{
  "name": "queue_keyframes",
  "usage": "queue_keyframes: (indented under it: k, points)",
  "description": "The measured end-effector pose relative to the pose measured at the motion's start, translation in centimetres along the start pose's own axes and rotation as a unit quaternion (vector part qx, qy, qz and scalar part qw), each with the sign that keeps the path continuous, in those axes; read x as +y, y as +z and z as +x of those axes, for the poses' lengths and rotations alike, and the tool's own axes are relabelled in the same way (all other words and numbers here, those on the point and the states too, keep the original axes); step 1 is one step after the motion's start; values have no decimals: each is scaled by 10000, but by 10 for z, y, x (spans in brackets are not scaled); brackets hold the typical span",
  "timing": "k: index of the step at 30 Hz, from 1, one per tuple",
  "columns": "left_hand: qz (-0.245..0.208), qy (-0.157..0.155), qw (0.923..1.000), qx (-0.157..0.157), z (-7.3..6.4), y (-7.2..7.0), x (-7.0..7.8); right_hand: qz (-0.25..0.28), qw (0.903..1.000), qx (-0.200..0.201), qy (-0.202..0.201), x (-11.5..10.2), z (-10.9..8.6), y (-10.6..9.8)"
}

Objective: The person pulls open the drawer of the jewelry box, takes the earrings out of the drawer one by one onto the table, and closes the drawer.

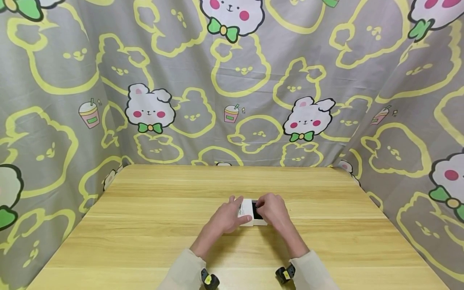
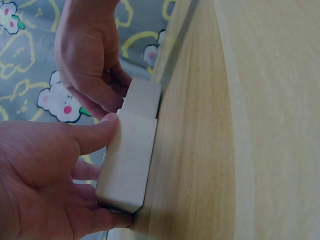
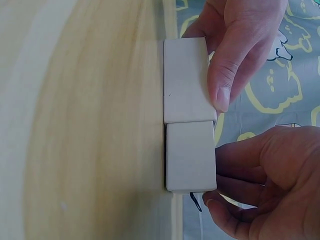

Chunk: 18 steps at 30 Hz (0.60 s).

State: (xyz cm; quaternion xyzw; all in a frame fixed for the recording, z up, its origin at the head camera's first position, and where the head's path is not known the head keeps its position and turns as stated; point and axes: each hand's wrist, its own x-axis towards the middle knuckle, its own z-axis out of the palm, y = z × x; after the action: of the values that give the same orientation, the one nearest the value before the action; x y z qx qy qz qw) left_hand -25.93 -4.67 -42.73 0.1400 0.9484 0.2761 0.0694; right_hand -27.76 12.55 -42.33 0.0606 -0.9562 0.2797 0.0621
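Note:
A small white drawer-style box [image 1: 247, 207] with dark lettering on top rests on the wooden table. Its inner tray [image 3: 191, 156] is slid partway out to the right, showing a black lining [image 1: 255, 213]. My left hand [image 1: 228, 216] grips the outer sleeve [image 2: 131, 155], thumb on the near top edge and fingers around the left and far sides. Over the tray's open top is my right hand [image 1: 272, 209], its bent fingertips at the black lining; I cannot tell whether they pinch anything. A black ribbon loop [image 3: 195, 201] sticks out of the tray's right end.
The wooden table [image 1: 163, 193] spreads around the box on all sides. Patterned curtains [image 1: 195, 80] hang behind it and along both sides. Each wrist carries a small black camera, the left one [image 1: 210, 279] and the right one [image 1: 285, 274], close above the table's near part.

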Motion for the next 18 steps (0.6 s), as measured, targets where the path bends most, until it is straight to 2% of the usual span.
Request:
queue_keyframes:
  k: [18]
  points:
    - [-20,20,10000,12,0,0,-1,126,9999,-28,-58,2,0,0]
